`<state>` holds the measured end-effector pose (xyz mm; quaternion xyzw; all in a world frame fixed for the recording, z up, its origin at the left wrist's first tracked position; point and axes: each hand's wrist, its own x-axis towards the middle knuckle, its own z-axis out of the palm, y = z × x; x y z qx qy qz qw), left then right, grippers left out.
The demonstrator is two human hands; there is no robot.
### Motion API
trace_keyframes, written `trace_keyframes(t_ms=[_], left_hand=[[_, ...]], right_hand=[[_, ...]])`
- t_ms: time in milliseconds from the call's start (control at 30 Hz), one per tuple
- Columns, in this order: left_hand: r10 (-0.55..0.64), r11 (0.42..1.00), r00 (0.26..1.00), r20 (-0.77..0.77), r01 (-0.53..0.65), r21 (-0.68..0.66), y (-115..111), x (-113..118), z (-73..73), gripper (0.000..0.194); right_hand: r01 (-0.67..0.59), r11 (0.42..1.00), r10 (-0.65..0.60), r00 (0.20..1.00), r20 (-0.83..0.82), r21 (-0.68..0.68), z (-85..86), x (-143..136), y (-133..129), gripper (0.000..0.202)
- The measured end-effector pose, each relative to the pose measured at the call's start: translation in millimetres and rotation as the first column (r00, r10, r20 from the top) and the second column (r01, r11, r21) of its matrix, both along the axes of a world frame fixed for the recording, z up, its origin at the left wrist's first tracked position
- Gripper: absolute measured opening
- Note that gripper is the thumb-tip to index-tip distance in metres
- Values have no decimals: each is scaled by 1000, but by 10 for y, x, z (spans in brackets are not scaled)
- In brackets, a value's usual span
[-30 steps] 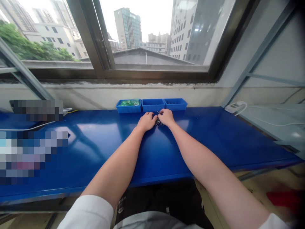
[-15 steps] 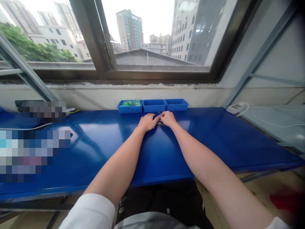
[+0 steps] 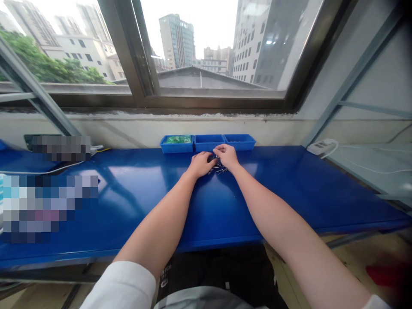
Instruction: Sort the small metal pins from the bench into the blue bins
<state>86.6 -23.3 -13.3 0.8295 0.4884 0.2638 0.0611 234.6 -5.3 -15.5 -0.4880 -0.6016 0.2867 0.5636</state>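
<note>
A loose pile of thin, short metal pieces (image 3: 220,169), like screws or pins, lies on the blue tabletop between my hands. My left hand (image 3: 202,164) rests at the pile's left side, its fingers curled and the thumb pointing right; dark small pieces show between thumb and fingers, too small to tell apart. Over the right side of the heap, my right hand (image 3: 228,157) is closed in a pinch, thumb and forefinger together. Whatever sits in that pinch is too small to make out.
Three blue bins stand in a row behind my hands: the left bin (image 3: 177,148) holds green plastic packets, the middle bin (image 3: 210,139) is beside it, and the right bin (image 3: 246,145) has small pieces inside. A white power strip (image 3: 319,146) lies at right. Blurred-out items occupy the left.
My right hand has lifted slightly up and away from my left hand, still pinched. More of the metal pieces show, spread a little wider. My left hand has barely moved.
</note>
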Motion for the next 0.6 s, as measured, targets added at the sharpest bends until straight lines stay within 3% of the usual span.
trace_keyframes(t_ms=[167, 333, 433, 600], left_hand=[[-23, 1000, 1000, -1, 23, 5, -57, 10, 50, 38], [-10, 1000, 997, 73, 11, -14, -58, 9, 55, 39], [20, 1000, 995, 101, -18, -23, -35, 5, 42, 35], [86, 996, 992, 88, -84, -32, -22, 1, 40, 35]], right_hand=[[-138, 989, 124, 963, -238, -45, 51, -55, -31, 19], [-121, 992, 108, 950, -292, -28, 49, -30, -10, 18], [-100, 995, 89, 964, -251, -31, 42, 0, -6, 15], [-131, 991, 131, 991, -41, -16, 52, 10, -73, 17]])
